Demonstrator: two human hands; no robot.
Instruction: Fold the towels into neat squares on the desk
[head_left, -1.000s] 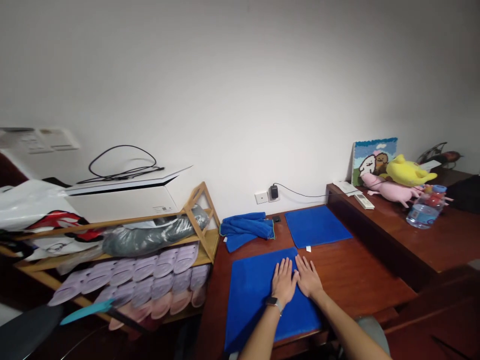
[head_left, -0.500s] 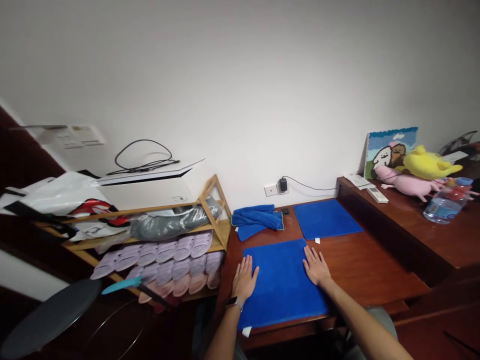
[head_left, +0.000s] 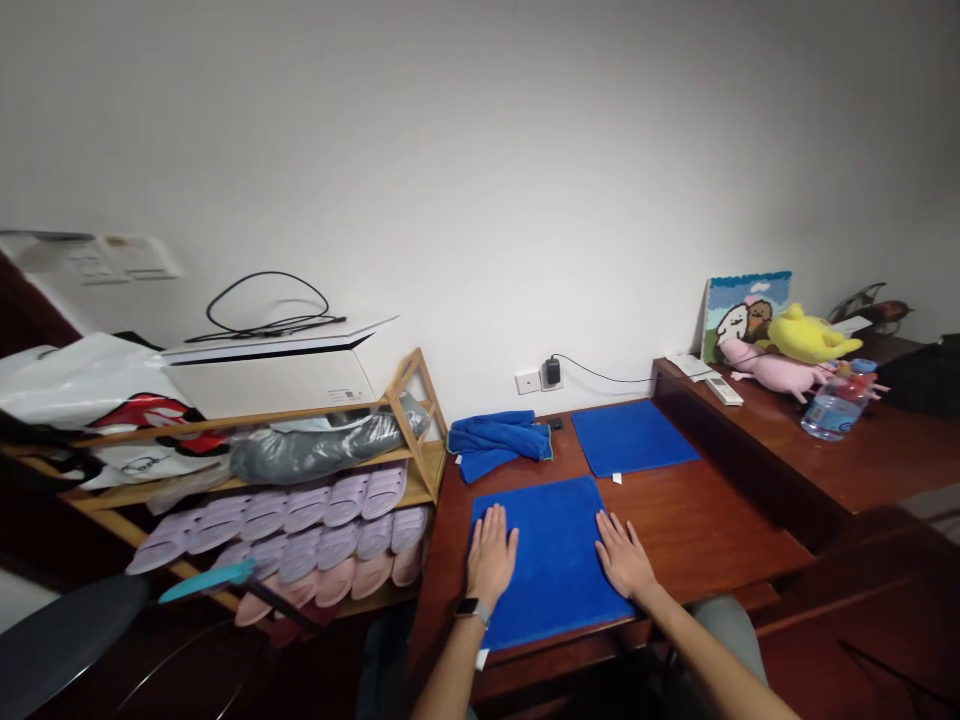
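Observation:
A blue towel (head_left: 551, 560) lies spread flat on the brown wooden desk (head_left: 720, 515), its white tag at the near left corner. My left hand (head_left: 491, 560), with a watch on the wrist, rests flat on the towel's left side, fingers stretched forward. On the right edge lies my right hand (head_left: 624, 560), palm down and fingers spread. Neither hand grips anything. Behind, a second blue towel (head_left: 634, 438) is laid flat near the wall. To its left sits a crumpled heap of blue cloth (head_left: 499, 440).
A wooden rack (head_left: 431, 465) on the left holds lilac slippers (head_left: 330, 505), a white box (head_left: 277, 385) and bags. On the raised right-hand surface are a remote control (head_left: 724, 390), plush toys (head_left: 810, 335), a water bottle (head_left: 829, 410) and a picture. A black charger (head_left: 553, 370) is plugged into the wall.
The view has shifted slightly to the right. My left hand lies a little further in over the towel's left side; both hands stay flat on it.

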